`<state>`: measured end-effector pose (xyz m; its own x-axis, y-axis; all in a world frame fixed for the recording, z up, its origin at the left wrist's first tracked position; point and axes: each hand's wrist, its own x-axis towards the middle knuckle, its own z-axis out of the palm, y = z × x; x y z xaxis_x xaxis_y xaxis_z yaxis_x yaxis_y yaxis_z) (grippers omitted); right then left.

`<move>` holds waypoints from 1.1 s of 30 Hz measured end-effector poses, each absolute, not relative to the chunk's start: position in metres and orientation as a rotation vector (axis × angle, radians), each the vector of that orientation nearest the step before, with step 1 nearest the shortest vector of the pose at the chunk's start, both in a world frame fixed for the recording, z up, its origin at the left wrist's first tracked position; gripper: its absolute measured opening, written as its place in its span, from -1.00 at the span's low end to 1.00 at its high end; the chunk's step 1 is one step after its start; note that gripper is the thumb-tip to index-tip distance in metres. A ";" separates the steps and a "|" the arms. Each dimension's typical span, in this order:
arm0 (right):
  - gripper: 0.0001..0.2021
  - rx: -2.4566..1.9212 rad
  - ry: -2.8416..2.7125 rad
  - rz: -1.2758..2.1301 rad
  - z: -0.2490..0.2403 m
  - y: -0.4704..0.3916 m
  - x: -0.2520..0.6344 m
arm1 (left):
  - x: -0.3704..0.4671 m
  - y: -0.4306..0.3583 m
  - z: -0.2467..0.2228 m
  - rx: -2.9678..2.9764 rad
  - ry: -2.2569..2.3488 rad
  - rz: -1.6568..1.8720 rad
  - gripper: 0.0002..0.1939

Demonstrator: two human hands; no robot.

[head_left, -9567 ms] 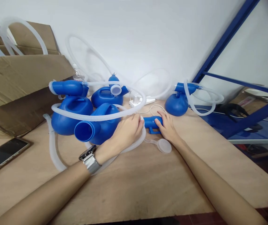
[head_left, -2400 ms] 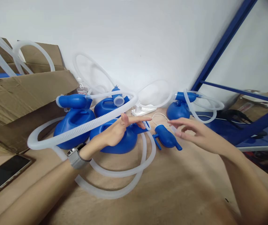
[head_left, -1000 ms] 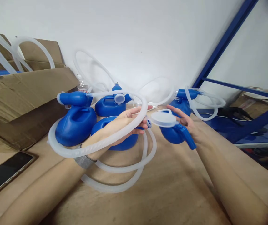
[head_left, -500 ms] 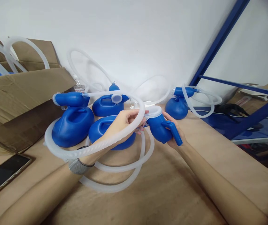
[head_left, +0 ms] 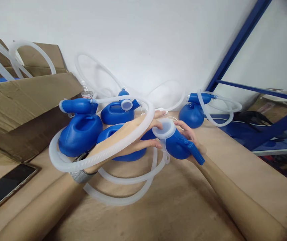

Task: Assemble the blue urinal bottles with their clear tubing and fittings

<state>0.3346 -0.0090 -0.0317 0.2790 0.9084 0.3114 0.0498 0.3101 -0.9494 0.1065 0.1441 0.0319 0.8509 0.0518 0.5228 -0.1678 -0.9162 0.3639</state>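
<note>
A blue plastic spout head (head_left: 177, 146) with a side tube is in my right hand (head_left: 190, 135), its fingers closed round the far side. The wide mouth has a translucent collar (head_left: 164, 133), tilted towards me, with a small looped tab hanging below. My left hand (head_left: 135, 132) has its index finger over the collar's rim and its thumb against the outside, the other fingers stretched out behind. A ribbed translucent hose (head_left: 118, 152) arches across my left wrist. Behind that hand stands a blue jug-shaped bottle (head_left: 133, 156), partly hidden.
Blue bottles with spout heads stand at left (head_left: 80, 137), at the back (head_left: 117, 113) and at right (head_left: 191, 116). A cardboard box (head_left: 32, 97) holding hoses is at left, near a phone (head_left: 6, 187). Blue shelving (head_left: 236, 50) borders the right side.
The spout head has moved slightly right and down, and its mouth has tipped towards me. My left fingers have straightened from a tighter pinch at the collar. The looped tab now hangs in view.
</note>
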 end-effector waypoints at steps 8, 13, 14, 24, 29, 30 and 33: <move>-0.60 -1.001 -1.264 0.791 -0.015 -0.015 0.314 | 0.119 0.133 0.007 2.766 -0.195 0.976 -0.28; -0.60 -1.053 -1.220 0.632 -0.006 -0.017 0.301 | 0.120 0.123 0.008 2.527 -0.281 0.893 -0.26; -0.60 -1.064 -1.222 0.612 -0.005 -0.017 0.300 | 0.119 0.121 0.008 2.474 -0.264 0.872 -0.27; -0.75 -1.124 -1.285 0.599 -0.007 -0.020 0.311 | 0.119 0.113 0.002 2.369 -0.181 0.759 -0.31; -0.71 -1.149 -1.099 0.437 -0.005 -0.013 0.297 | 0.124 0.111 0.016 2.392 -0.316 0.914 -0.45; -0.68 -1.151 -1.080 0.414 -0.004 -0.012 0.295 | 0.124 0.112 0.016 2.376 -0.330 0.982 -0.50; -0.56 -1.084 -1.038 0.319 -0.005 -0.012 0.298 | 0.120 0.117 0.016 2.352 -0.263 1.164 -0.57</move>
